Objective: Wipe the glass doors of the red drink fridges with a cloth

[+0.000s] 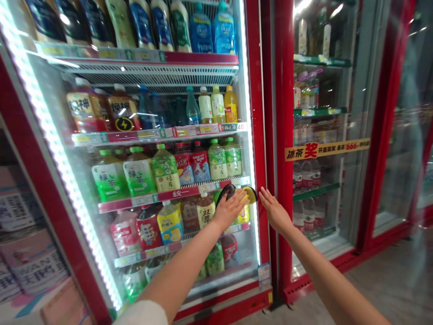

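My left hand [230, 208] reaches to the glass front of a lit drinks fridge. Its fingers are stretched out and slightly spread, lying over or against a dark round disc [226, 192] and a yellow round piece with a black rim [250, 195]. Whether these two are joined, and what they are, I cannot make out. My right hand [272, 208] is flat, fingers extended, against or just in front of the red fridge frame [256, 113], holding nothing visible. Behind my left hand, a bottle labelled 双萃 [205, 210] and a yellow-labelled bottle [242, 211] are partly covered.
Shelves carry several green tea bottles [135, 174], large amber drink bottles [86, 106] and blue bottles [223, 29]. A second red-framed fridge [284, 135] stands at right, with a yellow banner [326, 150] across its glass. Stacked cartons [32, 257] are at left; grey floor [402, 271] lies at right.
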Available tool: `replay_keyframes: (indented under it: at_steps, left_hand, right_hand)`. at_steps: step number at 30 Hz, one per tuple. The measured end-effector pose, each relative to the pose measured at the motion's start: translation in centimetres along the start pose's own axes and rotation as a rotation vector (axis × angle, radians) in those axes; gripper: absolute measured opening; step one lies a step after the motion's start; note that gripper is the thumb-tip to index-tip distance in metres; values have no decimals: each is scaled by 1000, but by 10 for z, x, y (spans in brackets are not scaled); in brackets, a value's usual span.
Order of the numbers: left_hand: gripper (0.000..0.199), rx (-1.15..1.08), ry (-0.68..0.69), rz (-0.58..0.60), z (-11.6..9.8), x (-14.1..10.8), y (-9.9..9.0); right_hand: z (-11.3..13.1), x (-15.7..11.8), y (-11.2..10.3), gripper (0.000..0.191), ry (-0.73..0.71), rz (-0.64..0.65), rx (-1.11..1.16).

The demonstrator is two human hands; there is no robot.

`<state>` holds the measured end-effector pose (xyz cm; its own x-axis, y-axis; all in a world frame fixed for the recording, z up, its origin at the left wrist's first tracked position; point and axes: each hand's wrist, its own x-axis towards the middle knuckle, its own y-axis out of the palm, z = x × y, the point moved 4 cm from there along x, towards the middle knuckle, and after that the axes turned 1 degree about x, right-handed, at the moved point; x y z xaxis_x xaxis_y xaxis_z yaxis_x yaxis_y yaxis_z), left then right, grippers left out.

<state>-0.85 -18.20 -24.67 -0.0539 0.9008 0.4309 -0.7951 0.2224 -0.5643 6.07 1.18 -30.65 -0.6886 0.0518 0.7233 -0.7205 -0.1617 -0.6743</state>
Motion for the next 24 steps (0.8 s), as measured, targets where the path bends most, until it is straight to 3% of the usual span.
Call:
replay_keyframes:
  at_steps: [5,8,11,14,17,20,24]
  left_hand:
    - [54,-10,-106,-53,8,45,-12]
    - [54,-31,-169,-45,-7,37,-2]
    - [48,-62,-48,5,-30,26,15]
    - [47,-86,48,28,-39,37,21]
    - [56,-83,-21,7,-36,48,22]
    - [56,-71,-97,-16,-44,33,29]
    - [42,-104,77,3,-68,13,41]
  right_hand:
    - [-7,-1,-9,84,16,18,56]
    - [-13,-9,-11,82,40,34,82]
    - [-22,-20,-11,78,107,4,100]
    - [-30,-30,-12,77,170,-52,113]
    - [-32,-40,-13,79,176,-85,137]
    - [-28,-52,-11,79,175,-104,175]
    - [-17,-68,-4,71,198,-138,231]
